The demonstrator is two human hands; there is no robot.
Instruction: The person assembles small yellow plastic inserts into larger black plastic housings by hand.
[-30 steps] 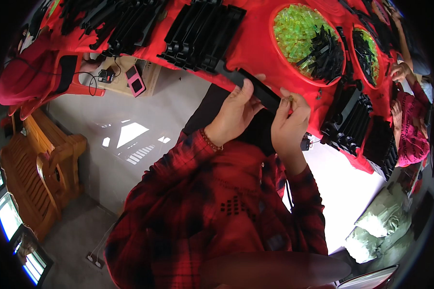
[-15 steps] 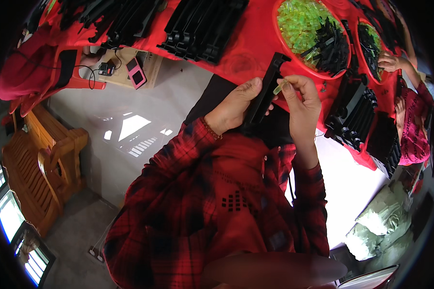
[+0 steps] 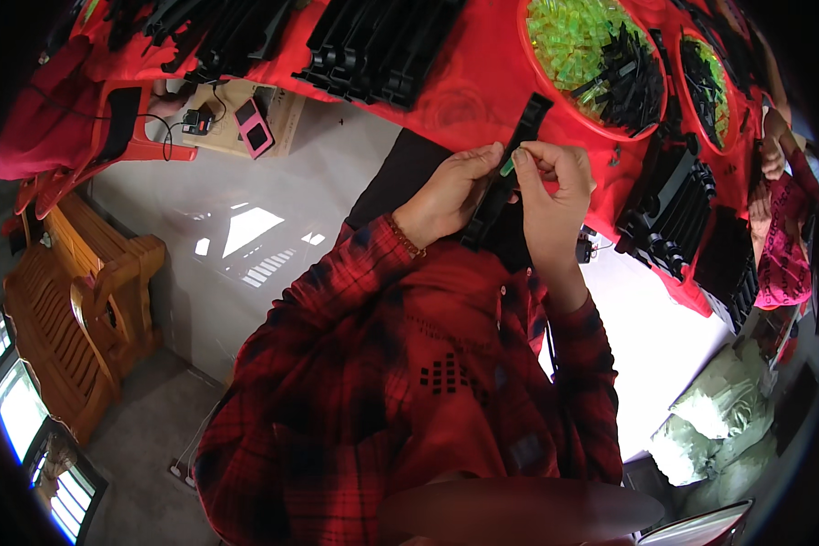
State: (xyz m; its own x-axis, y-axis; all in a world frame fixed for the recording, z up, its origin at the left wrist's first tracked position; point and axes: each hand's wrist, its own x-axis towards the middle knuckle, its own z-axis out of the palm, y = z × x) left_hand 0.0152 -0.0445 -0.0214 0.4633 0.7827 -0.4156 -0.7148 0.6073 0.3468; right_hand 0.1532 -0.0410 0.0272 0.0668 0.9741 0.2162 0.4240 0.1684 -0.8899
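Observation:
My left hand [image 3: 450, 193] is closed round a long black plastic strip-shaped part [image 3: 526, 123], which tilts with its upper end toward the red table. Between the thumb and fingers of my right hand [image 3: 560, 187] is a small green translucent piece [image 3: 508, 167], set against the middle of the black part. Whether the piece is seated in it, I cannot tell. Beyond my hands, a red round basin [image 3: 530, 56] holds yellow-green translucent pieces [image 3: 569, 36] and thin black pieces [image 3: 632, 82].
Black parts lie in rows [image 3: 373, 45] on the red-covered table [image 3: 455, 100]. A second red basin [image 3: 730, 136] stands right, near another person's hand [image 3: 772, 156]. Left are a red chair [image 3: 168, 150], a pink device [image 3: 253, 129] and a wooden bench [image 3: 109, 300]; pale sacks [image 3: 723, 409] lie lower right.
The black part has turned in my left hand, showing another side. My right hand has brought the small green piece down and left onto it. The other person's hand has left the second basin.

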